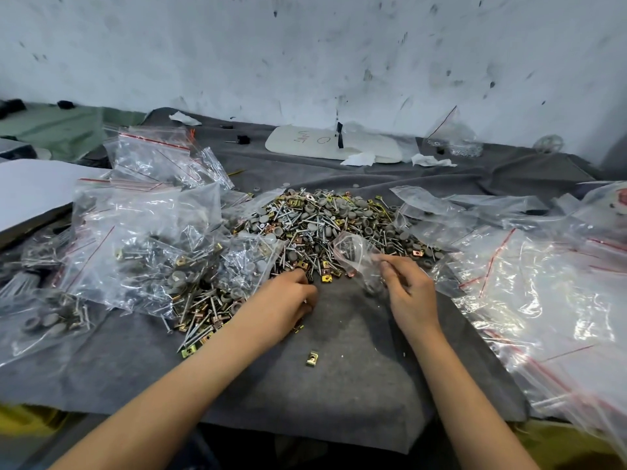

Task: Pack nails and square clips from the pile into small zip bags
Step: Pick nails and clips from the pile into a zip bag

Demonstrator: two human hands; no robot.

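Cloth: a grey felt-like cloth (339, 401) is spread over the tabletop.
Loose clip: one brass-coloured square metal clip (311, 358) is seen lying alone on the cloth, between the forearms.
Left hand: the left hand (285, 300) is laid at the pile's near edge, fingers curled down; whether anything is gripped cannot be told.
Right hand: one small clear crinkled zip bag (353, 252) is pinched by the fingers of the right hand (410, 293).
Pile: a mixed pile of silver nails, brass square clips and grey round caps (322, 225) is mounded behind both hands.
Bags: filled clear zip bags (146, 232) are heaped left, flat empty zip bags (543, 300) right.
Far: one white rounded board (305, 144) is set near the wall.
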